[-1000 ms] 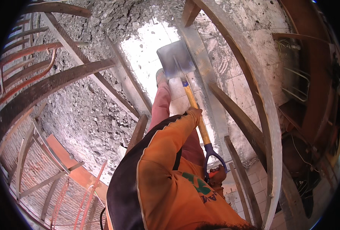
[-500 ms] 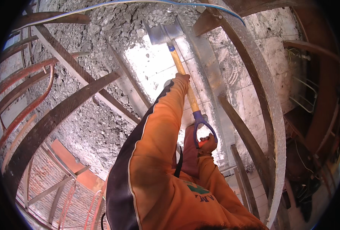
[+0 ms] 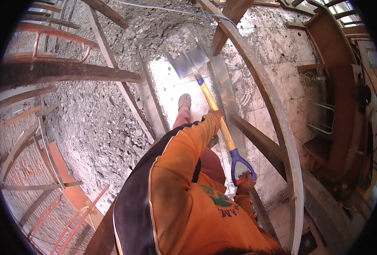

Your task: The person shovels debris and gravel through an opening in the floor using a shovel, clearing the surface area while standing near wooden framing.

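Note:
A shovel slants across the middle, its grey metal blade [image 3: 187, 65] at the far end and its wooden shaft [image 3: 210, 98] running back toward me. Grey rubble [image 3: 178, 43] lies against and partly over the blade's front edge; how much rests on the metal I cannot tell. My left hand [image 3: 216, 115] is wrapped around the lower half of the shaft. Closer to my body, my right hand [image 3: 245, 182] grips the red bar inside the blue D-shaped handle [image 3: 234, 163]. My orange sleeve [image 3: 184, 146] covers part of the view below my left hand.
Broken rubble [image 3: 99, 131] spreads over the left and far floor. Wooden beams [image 3: 277, 114] and red metal bars [image 3: 54, 32] cross on both sides. A board [image 3: 147, 91] lies left of my shod foot [image 3: 184, 101]. Brown wooden furniture [image 3: 339, 97] stands at right.
The shovel has come back toward me, and its blade now has rubble at the front edge. Both hands moved nearer and right in view. My foot has come into sight on the pale tiles.

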Tool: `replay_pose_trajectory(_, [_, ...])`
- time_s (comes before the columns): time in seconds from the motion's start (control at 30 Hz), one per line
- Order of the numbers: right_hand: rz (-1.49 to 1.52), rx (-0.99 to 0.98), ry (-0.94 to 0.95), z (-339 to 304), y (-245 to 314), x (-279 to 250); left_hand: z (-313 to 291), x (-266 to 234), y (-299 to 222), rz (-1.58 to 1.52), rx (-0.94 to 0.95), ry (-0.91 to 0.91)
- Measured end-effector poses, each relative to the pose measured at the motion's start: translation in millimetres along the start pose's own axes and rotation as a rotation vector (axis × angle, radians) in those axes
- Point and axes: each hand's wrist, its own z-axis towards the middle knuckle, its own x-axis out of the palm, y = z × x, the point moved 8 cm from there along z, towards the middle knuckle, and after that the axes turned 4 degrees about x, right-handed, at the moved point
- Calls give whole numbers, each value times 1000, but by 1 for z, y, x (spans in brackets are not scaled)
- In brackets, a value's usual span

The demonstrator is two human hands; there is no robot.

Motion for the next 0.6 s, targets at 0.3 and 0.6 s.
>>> replay_pose_trajectory(0.3, [-274,-273,195,-113,125,-133,-174,20,119,-625,55,226])
replay_pose_trajectory(0.6, [-678,-740,458,-142,158,-122,-297,-67,159,-1054,64,251])
